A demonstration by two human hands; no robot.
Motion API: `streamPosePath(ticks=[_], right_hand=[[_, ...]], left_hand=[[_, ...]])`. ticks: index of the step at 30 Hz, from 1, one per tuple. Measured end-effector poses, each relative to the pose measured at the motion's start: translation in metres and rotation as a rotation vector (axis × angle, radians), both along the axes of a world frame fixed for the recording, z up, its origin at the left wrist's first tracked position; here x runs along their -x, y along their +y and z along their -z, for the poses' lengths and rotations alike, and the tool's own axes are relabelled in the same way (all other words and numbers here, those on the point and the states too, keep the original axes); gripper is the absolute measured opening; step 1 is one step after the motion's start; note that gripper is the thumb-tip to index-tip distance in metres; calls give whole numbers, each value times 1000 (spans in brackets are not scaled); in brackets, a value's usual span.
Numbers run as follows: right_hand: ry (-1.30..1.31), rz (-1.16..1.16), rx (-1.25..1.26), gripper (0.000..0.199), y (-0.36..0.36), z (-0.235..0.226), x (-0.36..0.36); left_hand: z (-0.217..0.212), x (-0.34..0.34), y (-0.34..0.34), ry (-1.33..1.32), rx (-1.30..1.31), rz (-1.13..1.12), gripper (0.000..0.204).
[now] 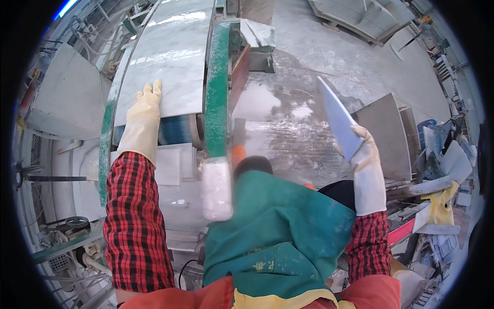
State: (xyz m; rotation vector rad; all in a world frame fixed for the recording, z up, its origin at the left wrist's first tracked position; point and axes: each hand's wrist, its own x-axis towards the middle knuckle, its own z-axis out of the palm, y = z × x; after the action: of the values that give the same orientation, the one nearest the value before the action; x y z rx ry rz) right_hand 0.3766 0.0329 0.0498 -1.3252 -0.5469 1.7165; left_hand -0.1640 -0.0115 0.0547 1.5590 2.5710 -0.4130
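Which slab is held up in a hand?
The bluish slab in the right hand; the large white slab, beneath the left hand, lies flat on the green-sided machine.

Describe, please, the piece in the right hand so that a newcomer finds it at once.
From the green apron at the bottom centre, look up and right to the gloved right hand. The thin bluish-grey piece rises from its grip, narrowing to a pointed far end. Unlike the broad grey panel just to its right, it is slim and hand-held.
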Motion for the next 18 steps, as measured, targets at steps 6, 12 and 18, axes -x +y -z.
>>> streamPosePath(ticks=[6,12,18], right_hand=[[-13,-47,204,59,-8,42,32],[-130,-141,285,64,-14,36,29],[-161,-113,325,70,-24,26,19]], left_hand=[[13,12,4,51,54,12,95],[35,35,8,48,15,37,100],[12,3,11,82,30,60,86]])
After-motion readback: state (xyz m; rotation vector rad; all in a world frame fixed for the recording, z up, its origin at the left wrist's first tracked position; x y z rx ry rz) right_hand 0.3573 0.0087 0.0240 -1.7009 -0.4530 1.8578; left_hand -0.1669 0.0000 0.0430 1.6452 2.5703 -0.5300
